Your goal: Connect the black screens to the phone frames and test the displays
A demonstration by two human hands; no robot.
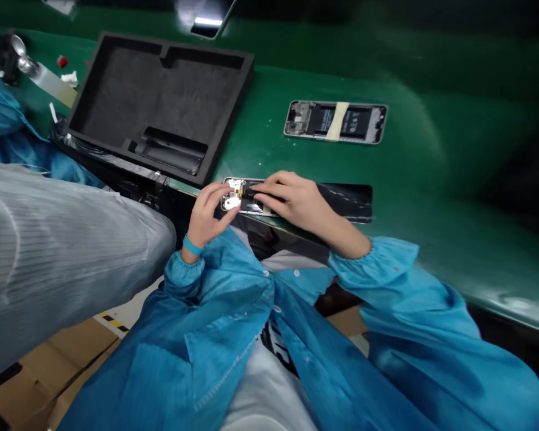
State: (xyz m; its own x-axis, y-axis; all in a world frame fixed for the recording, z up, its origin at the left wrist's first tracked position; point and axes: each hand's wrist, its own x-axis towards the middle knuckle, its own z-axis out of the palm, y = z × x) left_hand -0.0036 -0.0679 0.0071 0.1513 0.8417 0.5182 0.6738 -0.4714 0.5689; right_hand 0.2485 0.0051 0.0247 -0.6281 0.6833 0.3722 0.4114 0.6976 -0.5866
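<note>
An opened phone (232, 202) lies near the front edge of the green bench, its metal inner parts showing at the left end. My left hand (206, 215) spans that end, thumb at the near edge and fingers at the far edge, steadying it. Over the phone's middle is my right hand (296, 200), thumb and fingertips brought close together on its inner parts. Whatever sits between those fingertips is too small to make out. A dark glossy phone panel (348, 202) extends to the right from under my right hand; whether it is joined to the phone is hidden.
A black foam tray (161, 90) with recesses stands at the left. Farther back on the green bench (260, 149) lies another opened phone (314, 123), tape across its battery (362, 123). Someone's pale-clothed leg (72, 239) is close on the left.
</note>
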